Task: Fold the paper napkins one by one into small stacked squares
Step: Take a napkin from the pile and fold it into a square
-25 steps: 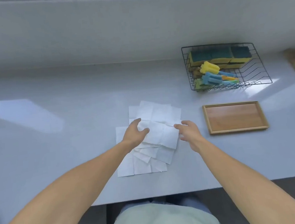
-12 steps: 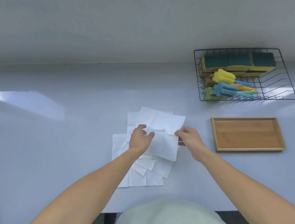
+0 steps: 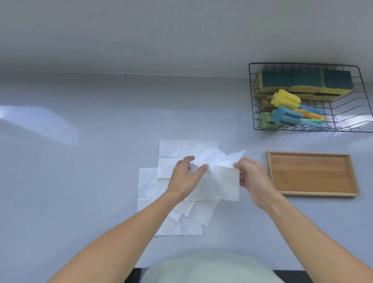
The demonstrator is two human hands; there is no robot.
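Observation:
A loose pile of white paper napkins [image 3: 183, 216] lies spread on the pale counter in front of me. Above the pile, one white napkin [image 3: 220, 181] is lifted and bent over along a crease, its far flap sticking up and crumpled. My left hand [image 3: 185, 177] pinches its left edge between thumb and fingers. My right hand [image 3: 251, 176] pinches its right edge at the fold. Part of the pile is hidden under the held napkin and my left hand.
A shallow wooden tray [image 3: 312, 173] lies just right of my right hand. Behind it stands a black wire basket [image 3: 368, 112] with green-and-yellow sponges and coloured sponge brushes. A pale wall runs along the back. The counter's near edge is at my body.
Both hands took hold of the top napkin and raised it off the pile. Its far half has bent over toward me and now stands crumpled. The camera view shifted left and down.

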